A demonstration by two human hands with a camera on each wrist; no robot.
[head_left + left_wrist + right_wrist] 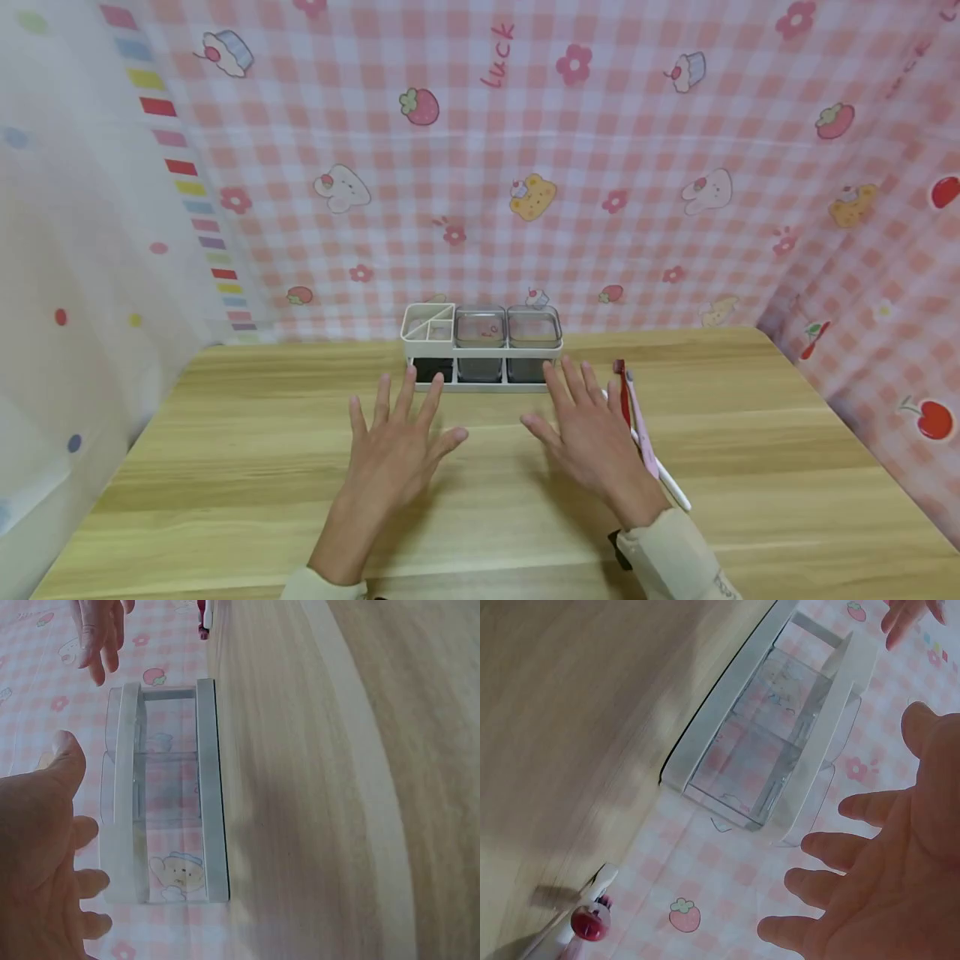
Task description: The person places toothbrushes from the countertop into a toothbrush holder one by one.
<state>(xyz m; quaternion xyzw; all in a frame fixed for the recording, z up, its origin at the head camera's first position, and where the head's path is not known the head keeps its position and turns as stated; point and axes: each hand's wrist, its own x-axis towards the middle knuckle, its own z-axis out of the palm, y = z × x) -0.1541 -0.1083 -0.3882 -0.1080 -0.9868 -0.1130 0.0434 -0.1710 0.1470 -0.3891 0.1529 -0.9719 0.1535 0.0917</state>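
Cloth [480,150] in pink check, printed with cupcakes and strawberries, rises behind the pale wooden table [480,517], and we see a white sheet [67,233] with coloured dots hanging at left. Near the table's back stands a two-tier organizer [502,353], just ahead of both hands. We see the left hand [393,454] spread wide toward its left end, and the right hand [596,442], equally wide, toward its right end. Beside the right hand we find a red toothbrush [624,392], a pink toothbrush [642,433] and a white brush [675,487].
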